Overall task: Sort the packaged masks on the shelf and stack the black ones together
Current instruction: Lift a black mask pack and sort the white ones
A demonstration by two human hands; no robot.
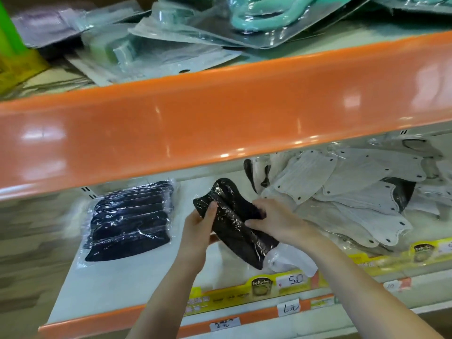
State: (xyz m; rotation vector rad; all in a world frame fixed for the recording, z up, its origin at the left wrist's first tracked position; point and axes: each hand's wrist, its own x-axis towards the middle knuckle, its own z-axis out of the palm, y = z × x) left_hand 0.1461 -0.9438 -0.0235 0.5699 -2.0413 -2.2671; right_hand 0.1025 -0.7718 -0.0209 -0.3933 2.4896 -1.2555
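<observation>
A bundle of black packaged masks [232, 223] is held above the lower shelf [117, 282]. My left hand [199, 228] grips its left edge, thumb on top. My right hand [274, 220] grips its right side, fingers curled over the wrap. A white packaged mask [291, 259] lies under the bundle's lower end. To the left, a stack of black packaged masks [129, 218] lies flat on the shelf. On the right sits a loose pile of white packaged masks [342, 192], with a black one [403, 192] partly buried in it.
An orange shelf lip [220, 113] overhangs the lower shelf closely. The upper shelf holds clear packets of teal and grey items [195, 28]. Yellow price strips and tags [291, 281] run along the lower shelf's front edge.
</observation>
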